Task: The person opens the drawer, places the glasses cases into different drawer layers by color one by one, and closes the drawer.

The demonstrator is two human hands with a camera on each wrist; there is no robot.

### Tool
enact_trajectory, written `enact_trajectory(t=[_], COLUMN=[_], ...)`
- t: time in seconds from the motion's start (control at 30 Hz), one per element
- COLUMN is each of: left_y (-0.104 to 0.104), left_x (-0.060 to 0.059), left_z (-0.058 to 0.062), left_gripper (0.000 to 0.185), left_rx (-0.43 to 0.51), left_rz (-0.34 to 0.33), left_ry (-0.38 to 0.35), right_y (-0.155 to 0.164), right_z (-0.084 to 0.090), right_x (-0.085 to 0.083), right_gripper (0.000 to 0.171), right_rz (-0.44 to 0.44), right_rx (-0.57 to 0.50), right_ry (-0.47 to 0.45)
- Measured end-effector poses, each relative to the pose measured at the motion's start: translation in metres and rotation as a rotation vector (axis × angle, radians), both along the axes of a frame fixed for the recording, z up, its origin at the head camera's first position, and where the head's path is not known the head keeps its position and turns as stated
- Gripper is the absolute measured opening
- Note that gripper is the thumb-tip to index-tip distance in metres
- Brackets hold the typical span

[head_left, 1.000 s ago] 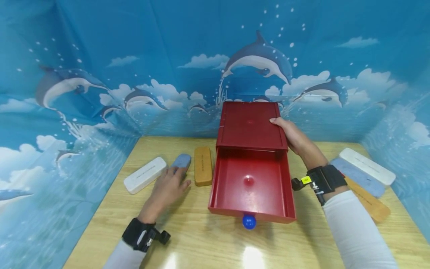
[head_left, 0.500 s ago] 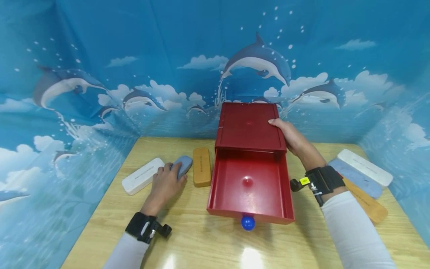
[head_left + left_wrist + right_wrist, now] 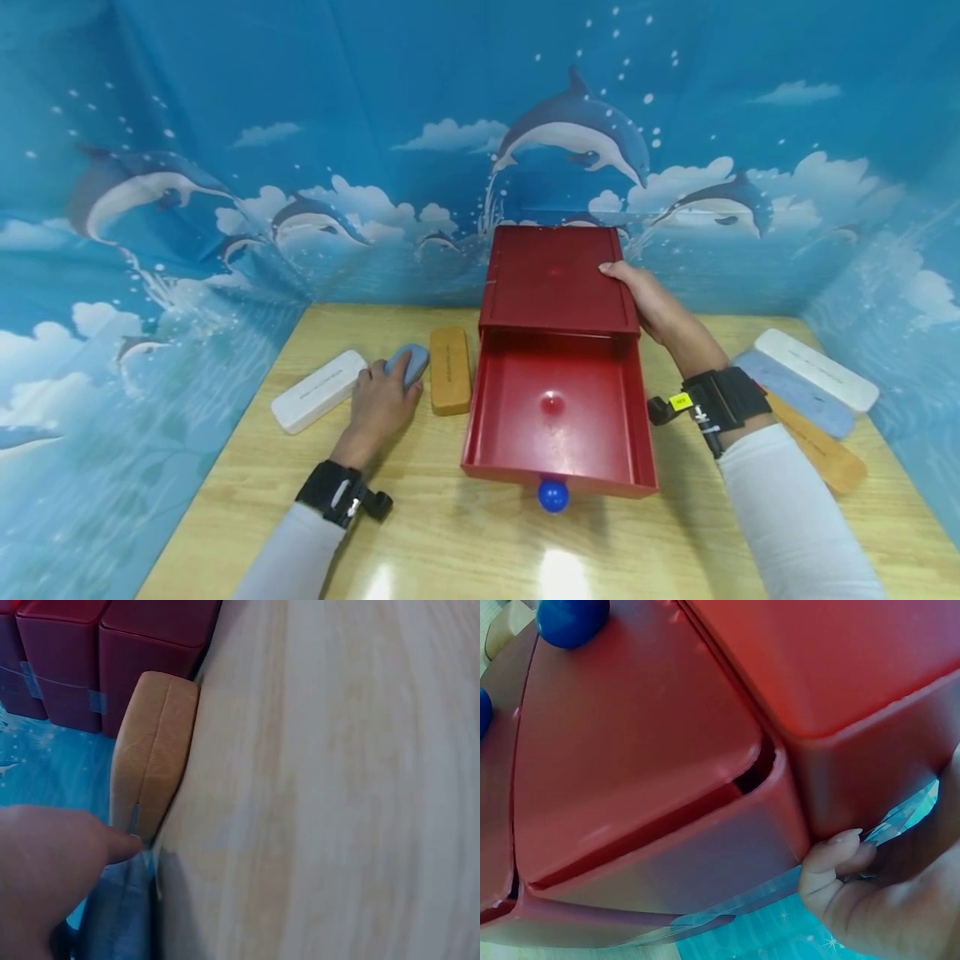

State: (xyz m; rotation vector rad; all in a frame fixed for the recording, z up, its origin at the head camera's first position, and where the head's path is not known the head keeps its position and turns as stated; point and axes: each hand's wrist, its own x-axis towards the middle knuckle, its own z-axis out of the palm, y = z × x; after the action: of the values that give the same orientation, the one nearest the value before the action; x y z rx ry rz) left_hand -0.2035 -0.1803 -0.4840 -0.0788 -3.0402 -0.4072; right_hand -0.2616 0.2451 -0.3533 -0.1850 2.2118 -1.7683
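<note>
My left hand [image 3: 381, 406] holds a blue-grey glasses case [image 3: 408, 360] on the table, fingers over it and thumb at its right side. In the left wrist view the thumb lies beside that case [image 3: 116, 915], much of which the hand hides. A tan glasses case [image 3: 450, 371] lies just right of it, and a white one [image 3: 318, 392] on the left. My right hand [image 3: 648, 304] grips the right edge of a red drawer cabinet [image 3: 558, 279], thumb on top. Its top drawer [image 3: 555, 425], with a blue knob [image 3: 553, 497], is pulled out and bare inside.
To the right, beside my forearm, lie another white case [image 3: 817, 371], a blue-grey case [image 3: 795, 392] and an orange case [image 3: 821, 450], partly hidden by the arm. A dolphin-print backdrop [image 3: 420, 83] encloses the wooden table [image 3: 420, 533] at back and sides.
My left hand has shifted slightly to the right and settled its fingers and thumb round the blue-grey case. The right hand and the drawer have stayed put.
</note>
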Motion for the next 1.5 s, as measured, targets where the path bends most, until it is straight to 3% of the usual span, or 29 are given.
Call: enact_trajectory(t=[0.27, 0.57, 0.83, 1.17, 1.33, 1.5], left_y=[0.0, 0.001, -0.003, -0.011, -0.011, -0.009], left_x=[-0.002, -0.005, -0.007, -0.006, -0.003, -0.001], left_z=[-0.008, -0.004, -0.004, 0.008, 0.019, 0.039], left_gripper=[0.06, 0.052, 0.053, 0.055, 0.052, 0.051], left_rx=[-0.058, -0.088, -0.117, -0.011, 0.006, 0.02], left_rz=[0.01, 0.022, -0.003, -0.048, -0.089, -0.129], left_ry=[0.05, 0.036, 0.115, 0.064, 0.12, 0.222], right_y=[-0.001, -0.001, -0.001, 0.0, 0.001, -0.001], right_z=[0.001, 0.0, 0.0, 0.001, 0.001, 0.001], right_x=[0.001, 0.001, 0.001, 0.002, 0.002, 0.001], right_gripper=[0.065, 0.066, 0.066, 0.068, 0.067, 0.066], right_rz=[-0.004, -0.005, -0.002, -0.009, -0.012, -0.005], right_rx=[-0.015, -0.017, -0.01, -0.011, -0.005, -0.019], right_ry=[0.005, 0.002, 0.003, -0.006, -0.005, -0.003])
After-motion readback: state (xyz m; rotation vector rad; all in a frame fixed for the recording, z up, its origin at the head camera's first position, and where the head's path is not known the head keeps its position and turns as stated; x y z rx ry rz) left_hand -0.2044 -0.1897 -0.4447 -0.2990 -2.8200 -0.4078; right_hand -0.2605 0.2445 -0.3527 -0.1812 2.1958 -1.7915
